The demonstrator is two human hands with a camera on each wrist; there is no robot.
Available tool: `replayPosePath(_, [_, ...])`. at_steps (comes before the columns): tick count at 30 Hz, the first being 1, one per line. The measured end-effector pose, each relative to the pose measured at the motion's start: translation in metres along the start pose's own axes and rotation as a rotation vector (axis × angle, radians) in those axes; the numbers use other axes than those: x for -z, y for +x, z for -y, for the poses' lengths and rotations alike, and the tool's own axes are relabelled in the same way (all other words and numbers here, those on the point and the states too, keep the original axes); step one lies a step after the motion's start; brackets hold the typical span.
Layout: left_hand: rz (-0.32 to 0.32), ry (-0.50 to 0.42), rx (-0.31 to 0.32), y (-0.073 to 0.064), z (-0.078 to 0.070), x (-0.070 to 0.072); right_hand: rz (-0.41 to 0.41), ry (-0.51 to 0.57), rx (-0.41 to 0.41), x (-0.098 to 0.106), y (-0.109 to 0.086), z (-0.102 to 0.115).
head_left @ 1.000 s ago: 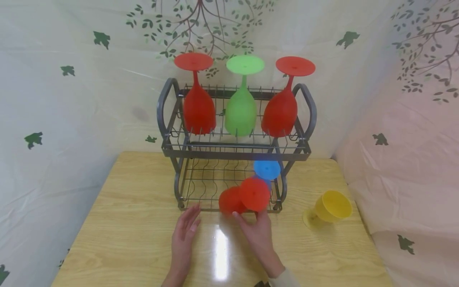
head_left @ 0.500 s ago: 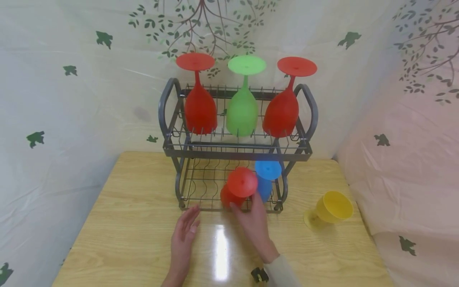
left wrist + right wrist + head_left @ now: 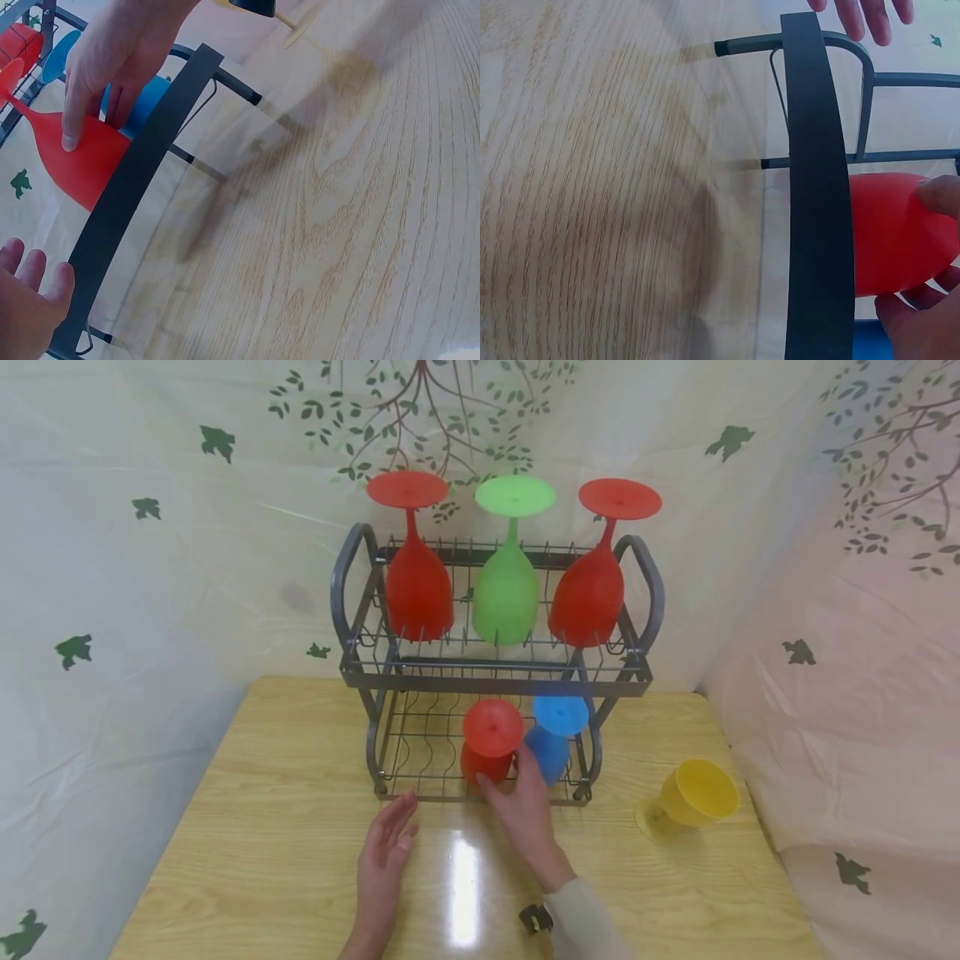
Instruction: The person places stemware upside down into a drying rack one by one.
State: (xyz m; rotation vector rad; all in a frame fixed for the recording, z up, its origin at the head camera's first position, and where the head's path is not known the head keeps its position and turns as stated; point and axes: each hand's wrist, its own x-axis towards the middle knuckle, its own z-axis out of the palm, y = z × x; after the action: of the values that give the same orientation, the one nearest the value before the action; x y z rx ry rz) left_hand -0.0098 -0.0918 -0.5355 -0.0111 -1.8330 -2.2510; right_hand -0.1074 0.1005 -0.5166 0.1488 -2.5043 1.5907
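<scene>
In the head view my right hand [image 3: 531, 818] holds a red plastic goblet [image 3: 492, 727] by its bowl. The goblet stands upside down on the lower tier of a dark wire dish rack [image 3: 480, 680], its round foot facing up. Thumb and fingers wrap the red bowl [image 3: 896, 232] just behind the rack's front bar in the right wrist view. Right beside it, an upturned blue goblet [image 3: 551, 756] sits at the tier's right end. My left hand [image 3: 384, 852] rests near the rack's front left corner, fingers relaxed and holding nothing.
Upturned on the upper tier are a red goblet [image 3: 418, 589], a green goblet [image 3: 506, 593] and another red goblet [image 3: 588, 593]. A yellow goblet [image 3: 697, 792] lies tilted on the wooden table [image 3: 247, 843] to the right. A patterned sheet [image 3: 150, 585] hangs behind.
My right hand has moved the red goblet left, away from the blue one, and turned it from tilted to upright with its foot on top. The left hand stays put.
</scene>
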Motion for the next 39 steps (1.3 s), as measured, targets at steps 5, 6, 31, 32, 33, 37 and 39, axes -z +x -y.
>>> replayPosePath(5, [-0.002, -0.005, -0.001, 0.000, 0.000, 0.000, 0.010, -0.016, -0.039, -0.002, 0.003, 0.003])
replayPosePath(6, [-0.004, -0.003, 0.003, 0.000, 0.000, 0.000, 0.012, -0.017, -0.043, -0.002, 0.003, 0.003])
replayPosePath(31, [-0.021, 0.058, -0.006, 0.006, -0.005, 0.001, 0.033, -0.041, -0.027, -0.005, 0.003, -0.001])
replayPosePath(32, [-0.031, 0.088, -0.003, 0.008, -0.006, 0.002, 0.032, -0.038, -0.017, -0.004, 0.002, -0.001])
replayPosePath(33, [-0.041, 0.126, -0.002, 0.010, -0.007, 0.003, 0.033, -0.035, -0.006, -0.003, 0.000, -0.001])
replayPosePath(37, [-0.056, 0.288, -0.065, 0.021, -0.008, 0.009, 0.048, -0.035, 0.020, 0.003, -0.009, -0.002])
replayPosePath(39, [-0.053, 0.384, -0.140, 0.027, -0.008, 0.013, 0.056, -0.027, 0.021, 0.006, -0.013, -0.002])
